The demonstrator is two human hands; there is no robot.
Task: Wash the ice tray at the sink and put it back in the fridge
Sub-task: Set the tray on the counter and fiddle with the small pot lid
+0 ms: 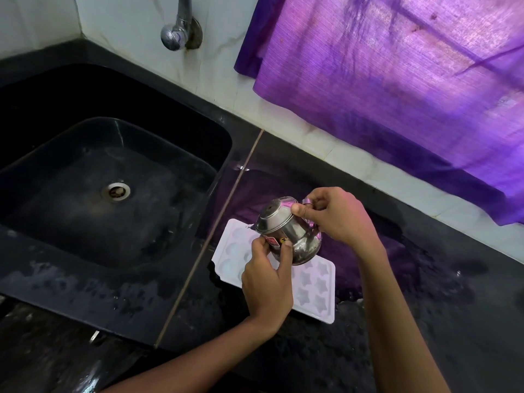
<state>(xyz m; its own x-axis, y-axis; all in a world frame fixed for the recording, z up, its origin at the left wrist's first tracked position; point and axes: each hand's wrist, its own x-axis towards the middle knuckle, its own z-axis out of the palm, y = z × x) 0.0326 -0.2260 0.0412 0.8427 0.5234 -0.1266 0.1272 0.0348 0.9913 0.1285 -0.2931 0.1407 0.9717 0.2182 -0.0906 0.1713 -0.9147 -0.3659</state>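
Note:
A white ice tray (pixel 312 285) with star and round moulds lies flat on the wet black counter, right of the sink. Above its left half I hold a small lidded steel jug (pixel 286 231), tilted toward the left. My right hand (pixel 337 219) grips the jug's handle with the thumb on the lid. My left hand (pixel 266 282) holds the jug's body from below, thumb and fingers pinching its sides. The middle of the tray is hidden behind the jug and my left hand.
The black sink (pixel 107 188) with a metal drain (pixel 116 190) sits to the left; its steel tap (pixel 178 26) is mounted on the white tiled wall. A purple curtain (pixel 397 80) hangs at the back right. The black counter (pixel 425 293) is wet.

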